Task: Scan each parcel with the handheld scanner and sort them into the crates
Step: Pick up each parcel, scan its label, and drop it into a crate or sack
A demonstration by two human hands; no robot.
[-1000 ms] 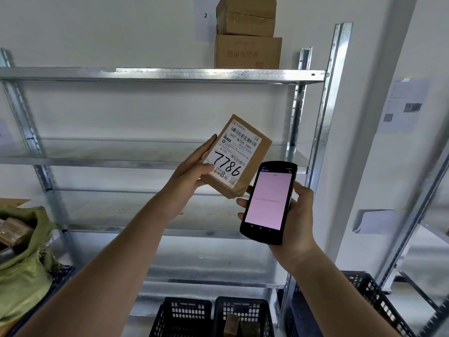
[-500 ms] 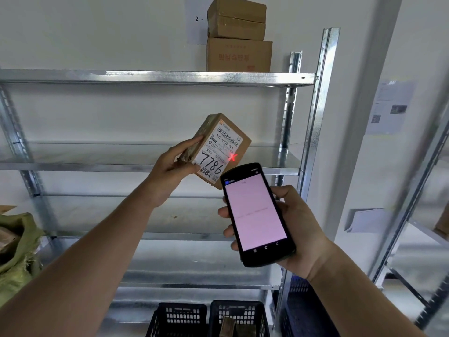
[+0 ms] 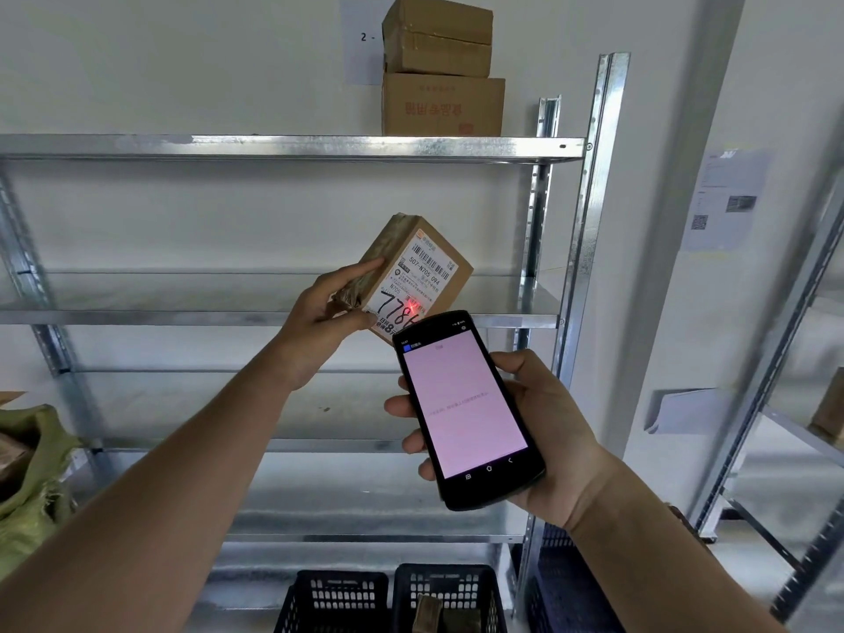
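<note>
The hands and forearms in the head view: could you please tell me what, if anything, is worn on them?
Both forearms are bare with no sleeves showing. The left hand and right hand wear no gloves, and no rings, watch or wristband are visible on the parts shown.

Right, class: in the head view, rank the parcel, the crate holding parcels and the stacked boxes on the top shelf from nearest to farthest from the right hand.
1. Parcel, just up-left of the right hand.
2. Crate holding parcels, below.
3. Stacked boxes, high above on the top shelf.
</note>
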